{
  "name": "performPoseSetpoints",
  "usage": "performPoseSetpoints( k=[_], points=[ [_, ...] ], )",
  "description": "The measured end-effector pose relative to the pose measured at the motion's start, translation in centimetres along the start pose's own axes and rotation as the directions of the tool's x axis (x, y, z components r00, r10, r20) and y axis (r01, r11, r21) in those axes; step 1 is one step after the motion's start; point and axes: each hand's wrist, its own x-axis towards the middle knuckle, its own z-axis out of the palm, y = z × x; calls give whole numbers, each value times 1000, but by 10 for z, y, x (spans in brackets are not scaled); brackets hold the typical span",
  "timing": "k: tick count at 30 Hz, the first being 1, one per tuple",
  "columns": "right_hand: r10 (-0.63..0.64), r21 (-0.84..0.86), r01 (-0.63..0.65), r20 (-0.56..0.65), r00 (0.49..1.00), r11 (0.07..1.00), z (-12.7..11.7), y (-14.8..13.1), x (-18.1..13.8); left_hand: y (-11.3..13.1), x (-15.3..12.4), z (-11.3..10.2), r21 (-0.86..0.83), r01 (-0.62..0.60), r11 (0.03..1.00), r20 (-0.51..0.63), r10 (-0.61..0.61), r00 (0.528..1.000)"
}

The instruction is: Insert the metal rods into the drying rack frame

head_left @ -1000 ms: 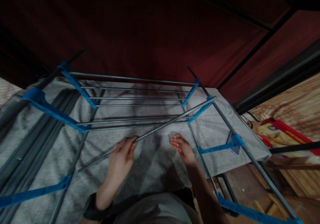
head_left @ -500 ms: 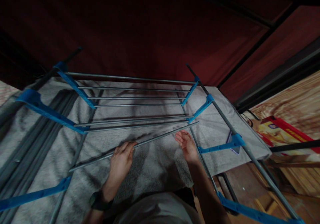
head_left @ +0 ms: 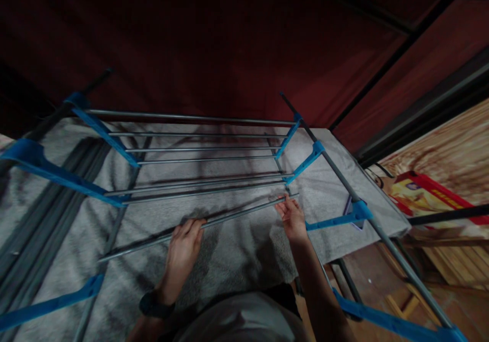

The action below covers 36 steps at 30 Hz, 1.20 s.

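A loose grey metal tube (head_left: 237,214) slants across the middle of a rack frame, its right end higher in view than its left. My left hand (head_left: 187,240) is closed around it near the middle. Close to the tube's right end, the fingers of my right hand (head_left: 292,217) pinch it. Beyond my hands, several tubes (head_left: 206,185) run between the blue plastic brackets of the frame. A left blue bracket (head_left: 76,179) and a right blue bracket (head_left: 305,163) hold tube ends. Another blue bracket (head_left: 336,222) sits beside my right hand.
Grey tubes (head_left: 49,204) lie bundled on the grey cloth (head_left: 237,260) at left. A phone-like flat object (head_left: 349,212) rests behind the right bracket. A red and yellow box (head_left: 431,199) stands at far right, and a dark red curtain (head_left: 210,51) hangs behind.
My right hand has gone from open beside the tube to pinching its right end. That end has dipped slightly. My left hand keeps its hold, and the view has shifted a little.
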Motion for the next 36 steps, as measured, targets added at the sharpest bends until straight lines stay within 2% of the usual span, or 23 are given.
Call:
performPoseSetpoints(
  k=[14, 28, 36],
  points=[
    [21, 40, -20, -25, 999, 999, -6, 7, 4, 1, -2, 2, -40, -21, 999, -38, 19, 999],
    [31, 4, -31, 18, 999, 1000, -10, 14, 8, -6, 0, 2, 31, -106, 994, -42, 107, 993],
    [45, -25, -45, -3, 999, 999, -8, 17, 6, -11, -2, 8, 70, -122, 990, -75, 127, 989]
  ],
)
